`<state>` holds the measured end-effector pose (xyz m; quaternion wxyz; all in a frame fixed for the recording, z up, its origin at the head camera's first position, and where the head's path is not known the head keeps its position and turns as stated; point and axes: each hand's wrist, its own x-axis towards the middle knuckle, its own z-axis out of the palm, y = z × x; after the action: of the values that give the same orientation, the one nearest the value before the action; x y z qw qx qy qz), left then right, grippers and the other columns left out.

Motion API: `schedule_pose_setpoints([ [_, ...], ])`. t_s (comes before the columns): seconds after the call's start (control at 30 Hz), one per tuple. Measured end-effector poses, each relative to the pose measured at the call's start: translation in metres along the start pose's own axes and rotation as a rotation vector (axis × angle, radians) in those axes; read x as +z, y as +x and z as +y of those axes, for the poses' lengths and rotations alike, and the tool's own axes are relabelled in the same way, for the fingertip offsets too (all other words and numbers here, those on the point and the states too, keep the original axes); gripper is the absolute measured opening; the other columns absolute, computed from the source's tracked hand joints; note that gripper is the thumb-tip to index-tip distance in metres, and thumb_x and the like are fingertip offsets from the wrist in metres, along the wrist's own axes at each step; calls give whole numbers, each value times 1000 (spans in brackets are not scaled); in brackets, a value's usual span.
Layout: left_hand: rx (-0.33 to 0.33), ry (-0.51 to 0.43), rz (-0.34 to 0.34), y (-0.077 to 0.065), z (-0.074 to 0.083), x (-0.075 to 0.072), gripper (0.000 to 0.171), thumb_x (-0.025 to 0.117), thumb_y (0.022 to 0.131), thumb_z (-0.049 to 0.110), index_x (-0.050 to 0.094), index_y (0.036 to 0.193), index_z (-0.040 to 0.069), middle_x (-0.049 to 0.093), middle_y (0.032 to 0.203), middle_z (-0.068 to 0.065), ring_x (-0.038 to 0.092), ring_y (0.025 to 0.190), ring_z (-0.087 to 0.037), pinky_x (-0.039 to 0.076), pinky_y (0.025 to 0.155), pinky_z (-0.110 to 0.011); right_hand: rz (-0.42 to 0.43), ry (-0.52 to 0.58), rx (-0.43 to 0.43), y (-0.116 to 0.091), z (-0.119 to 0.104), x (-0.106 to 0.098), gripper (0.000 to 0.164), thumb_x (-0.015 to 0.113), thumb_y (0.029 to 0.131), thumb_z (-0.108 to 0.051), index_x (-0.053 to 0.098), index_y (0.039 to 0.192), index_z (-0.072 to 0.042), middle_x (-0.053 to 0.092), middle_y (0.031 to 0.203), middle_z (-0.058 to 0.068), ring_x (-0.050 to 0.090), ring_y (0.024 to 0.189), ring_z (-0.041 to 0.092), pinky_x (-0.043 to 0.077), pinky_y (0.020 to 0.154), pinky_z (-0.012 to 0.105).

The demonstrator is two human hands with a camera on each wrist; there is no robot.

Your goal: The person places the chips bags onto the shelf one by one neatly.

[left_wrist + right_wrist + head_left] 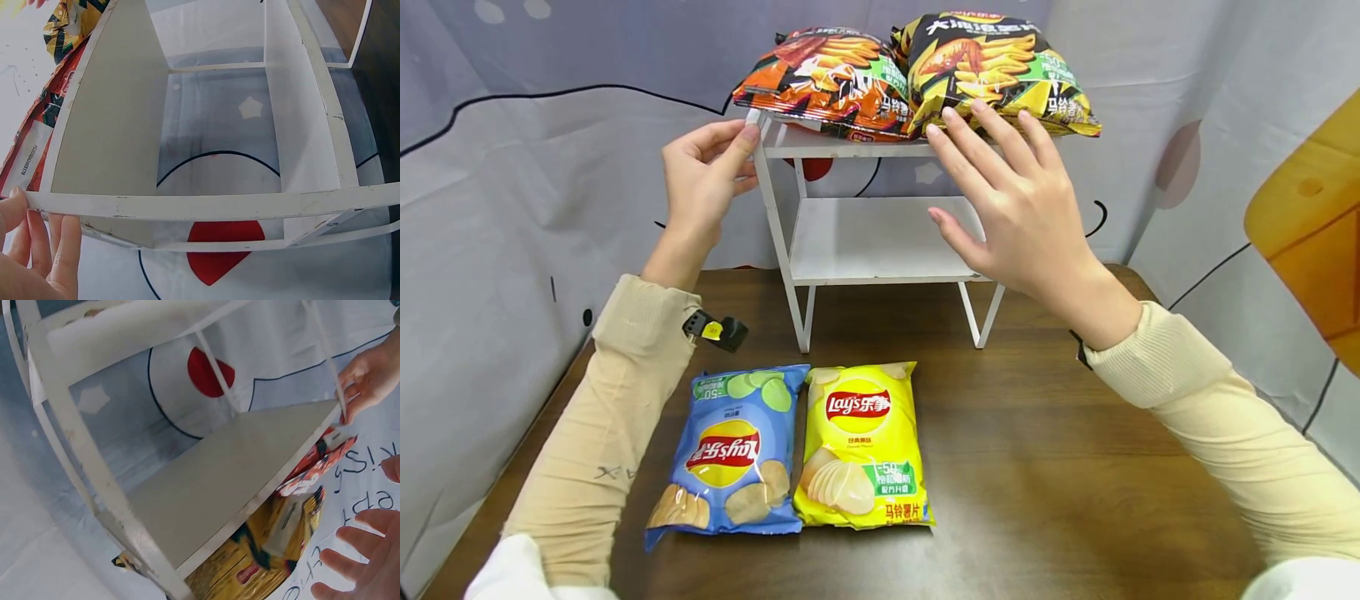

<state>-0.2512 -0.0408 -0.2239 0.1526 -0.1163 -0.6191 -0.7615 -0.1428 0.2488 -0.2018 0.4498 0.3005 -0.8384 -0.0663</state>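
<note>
My left hand point(703, 179) pinches the top left corner of a white two-tier shelf rack point(880, 150), thumb on one side of the frame and fingers on the other in the left wrist view. On the top tier lies an orange-and-black chip bag point(835, 79). Beside it on the right, a black-and-yellow chip bag point(992, 71) leans up on the same tier. In the head view my right hand point(1018, 200) overlaps the lower edge of that bag, its fingers spread and nothing held. The right wrist view shows the right hand's fingers point(350, 565) apart from the bags.
A blue Lay's bag point(730, 454) and a yellow Lay's bag point(863, 450) lie side by side on the brown wooden table point(1037, 467), in front of the rack. Pale patterned curtains point(587, 50) hang behind, with a black cable point(602, 86) across them.
</note>
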Motion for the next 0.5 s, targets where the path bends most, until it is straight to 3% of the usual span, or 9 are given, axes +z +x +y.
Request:
schedule_pose_setpoints([
  [0.5, 6, -3, -4, -1, 0, -1, 28, 76, 83, 17, 70, 105, 0, 65, 77, 3, 59, 54, -6, 56, 55, -15, 10, 76, -18, -29, -39, 7, 56, 56, 92, -35, 48, 140, -7, 50, 143, 12, 38, 139, 34, 26, 117, 54],
])
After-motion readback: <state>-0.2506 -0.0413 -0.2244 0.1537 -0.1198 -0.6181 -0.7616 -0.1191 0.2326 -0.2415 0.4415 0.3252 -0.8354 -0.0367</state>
